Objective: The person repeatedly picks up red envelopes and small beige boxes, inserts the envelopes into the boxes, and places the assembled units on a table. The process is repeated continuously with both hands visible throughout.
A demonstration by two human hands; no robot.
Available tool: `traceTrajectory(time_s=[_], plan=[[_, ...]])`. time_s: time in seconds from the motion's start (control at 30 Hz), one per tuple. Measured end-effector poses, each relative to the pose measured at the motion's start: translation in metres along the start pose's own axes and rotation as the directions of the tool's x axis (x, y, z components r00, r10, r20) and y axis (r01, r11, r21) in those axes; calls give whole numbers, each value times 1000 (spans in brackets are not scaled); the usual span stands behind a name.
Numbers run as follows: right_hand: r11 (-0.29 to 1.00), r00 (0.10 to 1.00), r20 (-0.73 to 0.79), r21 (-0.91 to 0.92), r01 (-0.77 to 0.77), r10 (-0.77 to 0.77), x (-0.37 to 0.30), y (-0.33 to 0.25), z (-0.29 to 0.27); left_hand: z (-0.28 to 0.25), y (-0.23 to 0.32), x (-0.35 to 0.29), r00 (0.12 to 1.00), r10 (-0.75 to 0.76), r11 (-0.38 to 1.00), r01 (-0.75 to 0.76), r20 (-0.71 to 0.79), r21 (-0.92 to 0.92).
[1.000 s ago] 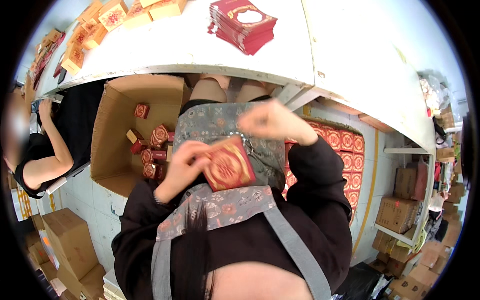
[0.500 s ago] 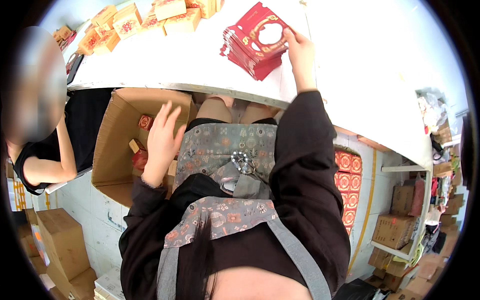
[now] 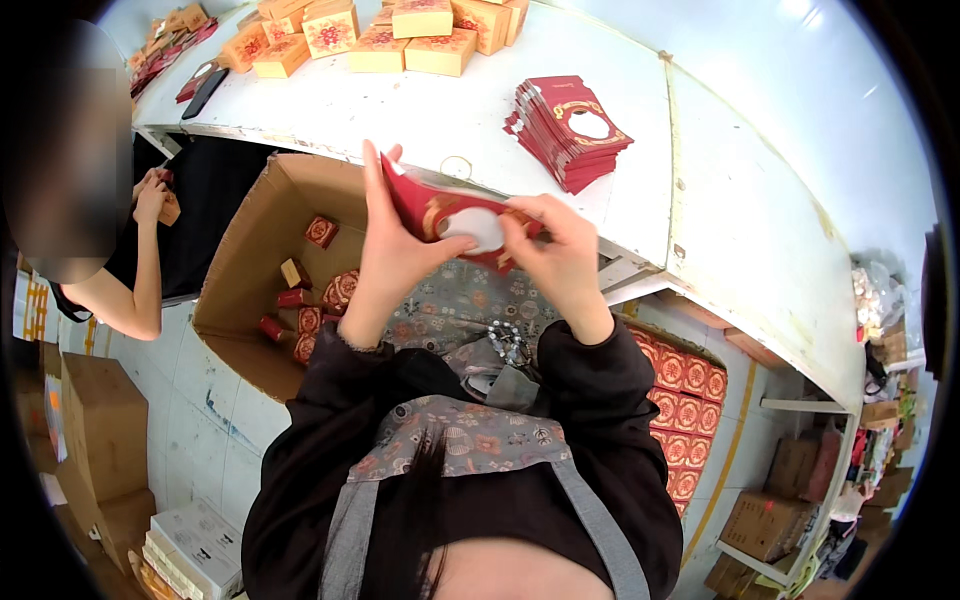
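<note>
Both my hands hold up one red card sleeve (image 3: 428, 200) with gold print and an oval window, just off the table's near edge. My left hand (image 3: 395, 255) grips its left end, thumb on the front near the window and fingers behind. At the right end, my right hand (image 3: 562, 245) pinches the card between thumb and fingers. A pile of flat red sleeves (image 3: 560, 150) of the same kind lies on the white table (image 3: 440, 120), beyond my right hand.
Yellow boxes (image 3: 435, 52) are heaped at the table's far side. An open carton (image 3: 235, 290) with several small red boxes stands below left. Rows of red boxes (image 3: 690, 420) sit at the right. A co-worker's hand (image 3: 150, 200) holds a small box at the left.
My right hand has taken a sleeve from the pile and brought it back towards me. My left hand has risen from over the carton and now grips the sleeve too.
</note>
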State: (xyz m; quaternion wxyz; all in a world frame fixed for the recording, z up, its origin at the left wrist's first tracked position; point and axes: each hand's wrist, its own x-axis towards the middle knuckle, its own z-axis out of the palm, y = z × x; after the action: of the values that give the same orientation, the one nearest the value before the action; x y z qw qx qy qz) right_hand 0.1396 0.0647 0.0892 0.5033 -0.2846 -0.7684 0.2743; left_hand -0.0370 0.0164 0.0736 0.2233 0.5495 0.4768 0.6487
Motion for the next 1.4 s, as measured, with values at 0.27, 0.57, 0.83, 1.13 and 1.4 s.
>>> traceTrajectory(time_s=[0.27,0.57,0.83,1.13,1.4], plan=[[934,929,-117,111,-340,352,-7,40,50,-1,-24,-11,987,24,979,8,-156,202],[490,665,701,498,-715,258,36,41,57,-74,-24,-30,881,-382,582,465,280,-667],[936,868,415,91,-339,273,164,74,143,-110,-50,-9,906,-416,575,197,-76,-794],[638,947,-119,-713,-290,298,306,161,202,-118,-68,18,888,-457,843,451,52,-292],[811,815,490,-312,495,-309,170,16,99,-126,-64,17,858,-510,816,505,62,-282]])
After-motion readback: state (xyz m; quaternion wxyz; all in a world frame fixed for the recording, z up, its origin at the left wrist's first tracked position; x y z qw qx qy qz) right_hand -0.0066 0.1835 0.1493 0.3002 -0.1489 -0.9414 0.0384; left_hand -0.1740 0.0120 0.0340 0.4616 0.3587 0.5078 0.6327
